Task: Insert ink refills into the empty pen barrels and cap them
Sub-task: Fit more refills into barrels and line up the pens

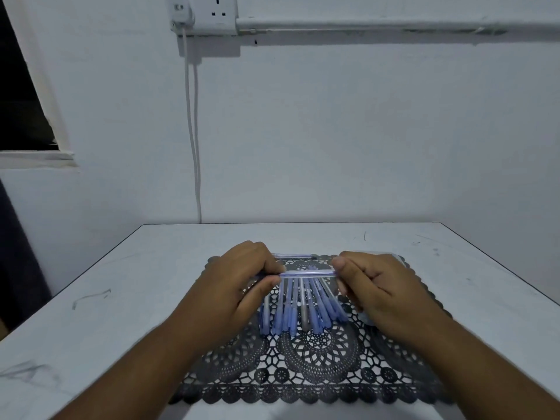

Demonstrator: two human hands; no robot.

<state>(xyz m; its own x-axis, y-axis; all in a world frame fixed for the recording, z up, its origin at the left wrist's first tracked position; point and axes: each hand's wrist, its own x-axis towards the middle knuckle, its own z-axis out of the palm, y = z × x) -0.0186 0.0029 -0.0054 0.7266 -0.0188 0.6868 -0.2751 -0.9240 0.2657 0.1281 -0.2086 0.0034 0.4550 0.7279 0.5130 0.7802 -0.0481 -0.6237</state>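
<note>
Pen held level above mat

Pen (307,273): crosswise, between both hands, over a row of blue pens (303,310) on the black lace mat (318,368). Left hand (242,277) pinches one end; right hand (372,283) pinches the other, fingers curled. Pen ends hidden by fingertips. One further pen (295,255) lies beyond, partly hidden.

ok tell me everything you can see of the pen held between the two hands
The pen is a slim, clear plastic barrel with a blue tint, lying level and crosswise above the black lace mat. The left hand pinches one end between thumb and fingers, and the right hand pinches the other. Only its middle shows. It hangs just over the pile of blue pens. Blur hides whether a refill is inside.
</note>
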